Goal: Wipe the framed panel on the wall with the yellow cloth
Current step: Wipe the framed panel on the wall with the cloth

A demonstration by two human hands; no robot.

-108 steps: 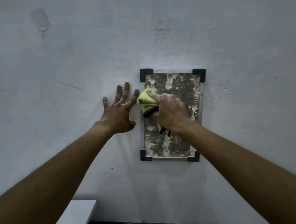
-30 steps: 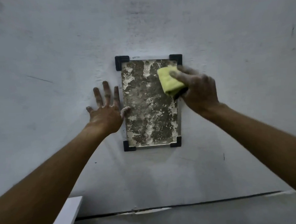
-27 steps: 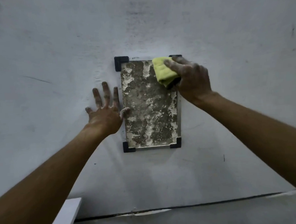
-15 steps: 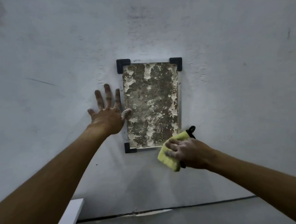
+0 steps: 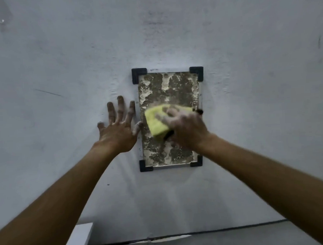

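The framed panel point(image 5: 171, 88) hangs upright on the grey wall, a mottled brown and whitish surface with black brackets at its corners. My right hand point(image 5: 187, 128) presses the folded yellow cloth point(image 5: 155, 122) against the middle of the panel; it looks blurred by motion. A black loop of the cloth sticks out near the panel's right edge. My left hand point(image 5: 118, 128) lies flat on the wall with spread fingers, just left of the panel, its thumb touching the frame's left edge.
The wall point(image 5: 60, 71) is pale grey with faint scratches and smudges. A white ledge or shelf corner point(image 5: 77, 241) juts in at the bottom left. The wall meets the floor along a dark seam point(image 5: 200, 233) at the bottom.
My right hand with the cloth has moved from below the panel's lower right corner up and left onto its middle. Before that it swept down from the top right. My left hand stayed put.
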